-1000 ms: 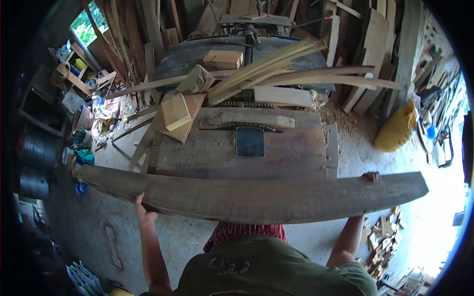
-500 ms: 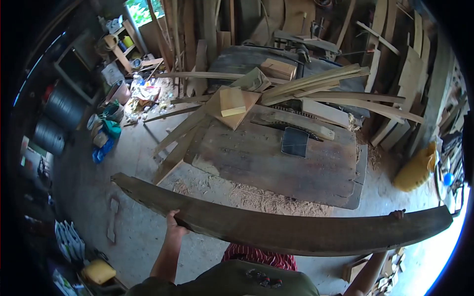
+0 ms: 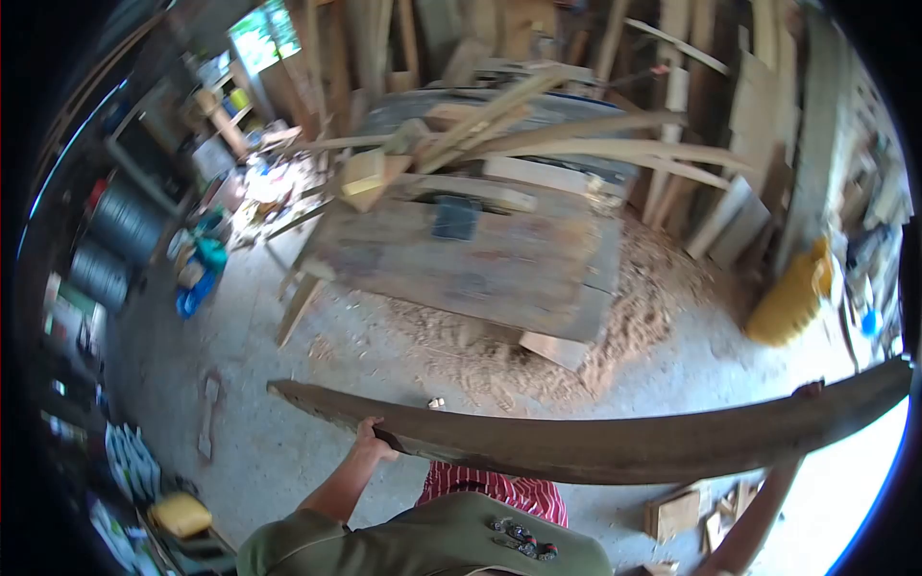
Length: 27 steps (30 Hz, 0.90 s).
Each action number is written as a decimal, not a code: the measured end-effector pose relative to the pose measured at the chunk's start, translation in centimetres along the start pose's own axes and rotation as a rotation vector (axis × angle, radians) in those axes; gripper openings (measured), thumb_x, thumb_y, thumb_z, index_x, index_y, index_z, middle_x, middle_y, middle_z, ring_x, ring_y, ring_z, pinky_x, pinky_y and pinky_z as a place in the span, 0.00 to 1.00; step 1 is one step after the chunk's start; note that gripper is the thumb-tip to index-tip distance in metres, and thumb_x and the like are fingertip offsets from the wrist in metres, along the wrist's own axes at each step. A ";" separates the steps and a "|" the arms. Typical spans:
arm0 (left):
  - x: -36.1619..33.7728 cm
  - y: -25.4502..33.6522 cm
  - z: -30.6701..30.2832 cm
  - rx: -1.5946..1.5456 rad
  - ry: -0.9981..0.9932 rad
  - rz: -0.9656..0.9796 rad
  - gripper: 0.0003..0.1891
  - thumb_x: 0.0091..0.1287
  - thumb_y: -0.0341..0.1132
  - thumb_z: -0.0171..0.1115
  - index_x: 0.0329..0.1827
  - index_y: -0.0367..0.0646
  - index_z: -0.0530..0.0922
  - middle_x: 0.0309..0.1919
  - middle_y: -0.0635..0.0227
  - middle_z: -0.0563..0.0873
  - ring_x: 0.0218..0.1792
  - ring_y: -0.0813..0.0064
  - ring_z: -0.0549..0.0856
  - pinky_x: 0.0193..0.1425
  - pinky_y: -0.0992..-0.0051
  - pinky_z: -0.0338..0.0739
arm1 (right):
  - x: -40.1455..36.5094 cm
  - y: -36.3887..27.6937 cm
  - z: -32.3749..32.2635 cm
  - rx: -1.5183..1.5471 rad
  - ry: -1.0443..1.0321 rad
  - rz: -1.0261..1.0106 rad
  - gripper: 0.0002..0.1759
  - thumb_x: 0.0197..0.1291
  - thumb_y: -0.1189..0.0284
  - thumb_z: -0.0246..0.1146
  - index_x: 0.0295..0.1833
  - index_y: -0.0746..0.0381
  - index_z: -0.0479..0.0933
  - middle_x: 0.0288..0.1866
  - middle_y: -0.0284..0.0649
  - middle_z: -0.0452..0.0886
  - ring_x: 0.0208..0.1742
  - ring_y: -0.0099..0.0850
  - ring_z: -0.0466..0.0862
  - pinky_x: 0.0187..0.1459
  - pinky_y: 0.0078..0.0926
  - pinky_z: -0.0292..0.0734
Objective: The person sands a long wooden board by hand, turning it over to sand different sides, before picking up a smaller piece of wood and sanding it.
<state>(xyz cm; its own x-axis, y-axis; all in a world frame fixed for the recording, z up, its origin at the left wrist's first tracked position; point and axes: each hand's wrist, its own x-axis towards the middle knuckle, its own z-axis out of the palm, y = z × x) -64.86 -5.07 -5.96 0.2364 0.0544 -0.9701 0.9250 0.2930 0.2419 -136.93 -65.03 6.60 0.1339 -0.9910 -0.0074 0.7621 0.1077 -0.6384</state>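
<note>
A long, slightly curved dark wooden plank [image 3: 576,446] spans the view in front of my body. My left hand [image 3: 373,440] grips its lower edge toward the left part, thumb on the near face. Near the plank's right end, the fingertips of my right hand [image 3: 809,389] curl over the top edge, and the plank hides the rest of that hand. Beyond the plank stands a wooden work table [image 3: 461,269] with a dark square piece [image 3: 456,218] and a pale wood block [image 3: 363,173] on it.
Long strips [image 3: 615,149] lie across the table's far side. Shavings [image 3: 499,365] cover the floor beside it. At right is a yellow sack [image 3: 792,298], at lower right wood offcuts [image 3: 675,516]. Boards [image 3: 759,125] lean at the back. Metal drums [image 3: 125,226] stand left.
The plank and both hands have shifted to the right in view, with the plank's right end raised. The table appears farther left and higher, and more shavings show.
</note>
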 end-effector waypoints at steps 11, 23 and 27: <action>1.0 -20.0 11.1 0.186 -0.142 -0.332 0.14 0.55 0.37 0.61 0.45 0.48 0.79 0.47 0.70 0.86 0.51 0.63 0.84 0.61 0.53 0.75 | 2.8 -19.9 7.2 0.042 -0.289 -0.081 0.10 0.77 0.69 0.47 0.51 0.65 0.68 0.38 0.39 0.73 0.40 0.30 0.76 0.49 0.29 0.74; 0.5 -40.0 27.4 0.114 -0.358 -0.594 0.26 0.64 0.39 0.45 0.64 0.40 0.75 0.66 0.58 0.78 0.68 0.54 0.75 0.75 0.42 0.61 | 21.9 -26.9 12.6 -0.035 -0.490 -0.147 0.13 0.76 0.66 0.48 0.56 0.64 0.67 0.43 0.41 0.74 0.44 0.32 0.77 0.53 0.33 0.74; 0.4 -44.5 32.1 0.072 -0.524 -0.837 0.26 0.74 0.47 0.38 0.63 0.43 0.77 0.62 0.62 0.82 0.64 0.61 0.79 0.76 0.54 0.65 | 29.2 -24.8 12.5 0.021 -0.558 -0.148 0.14 0.76 0.65 0.48 0.58 0.64 0.67 0.44 0.41 0.74 0.45 0.33 0.78 0.54 0.34 0.74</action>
<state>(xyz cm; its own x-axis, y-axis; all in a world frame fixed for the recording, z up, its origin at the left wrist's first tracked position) -96.36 -48.75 -16.48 -0.4161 -0.5782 -0.7018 0.8656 -0.0155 -0.5004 -144.01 -95.64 31.88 0.3344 -0.8039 0.4918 0.8100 -0.0215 -0.5860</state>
